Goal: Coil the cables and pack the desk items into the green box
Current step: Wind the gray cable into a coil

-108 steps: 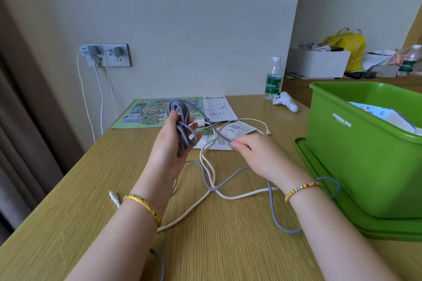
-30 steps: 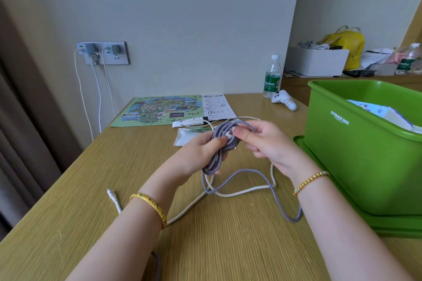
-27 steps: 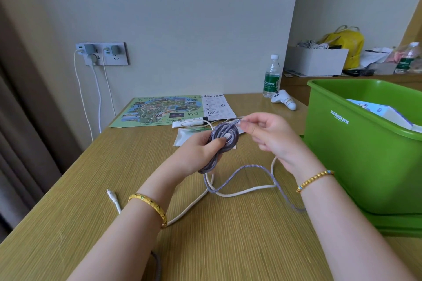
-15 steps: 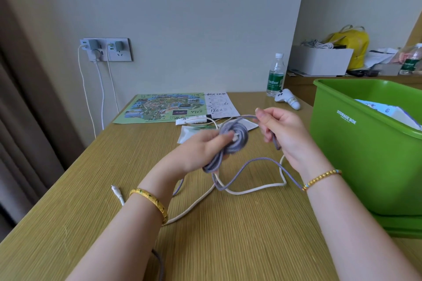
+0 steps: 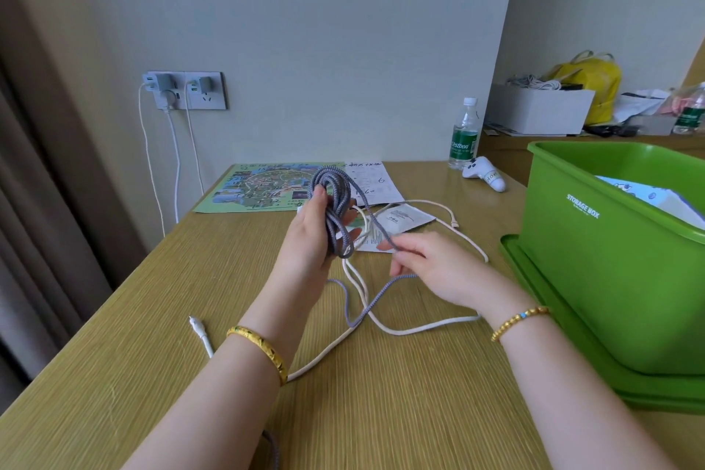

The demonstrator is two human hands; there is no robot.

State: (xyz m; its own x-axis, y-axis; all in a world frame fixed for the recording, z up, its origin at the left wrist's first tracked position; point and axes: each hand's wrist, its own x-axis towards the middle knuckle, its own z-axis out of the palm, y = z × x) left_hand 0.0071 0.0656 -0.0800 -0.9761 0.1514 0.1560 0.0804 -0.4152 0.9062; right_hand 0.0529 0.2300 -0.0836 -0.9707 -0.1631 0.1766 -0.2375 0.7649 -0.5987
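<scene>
Grey braided cable point(image 5: 335, 212) is wound in loops round the left hand point(image 5: 314, 237), which is raised above the desk point(image 5: 152, 355) with its fingers curled round the bundle; a free strand runs from the coil down to the right hand point(image 5: 431, 267), which pinches it between thumb and fingertips just above the desk; the two hands are near each other but apart. Below the right hand the grey strand drops to the desk and crosses a white cable point(image 5: 381, 324) lying loose there; the white cable's course under the left forearm is hidden. Green box point(image 5: 610, 259) stands at the right on its lid point(image 5: 564, 336), cut off by the frame edge; its contents are only partly visible. A map point(image 5: 259, 191) and papers point(image 5: 400, 219) lie behind the hands.
</scene>
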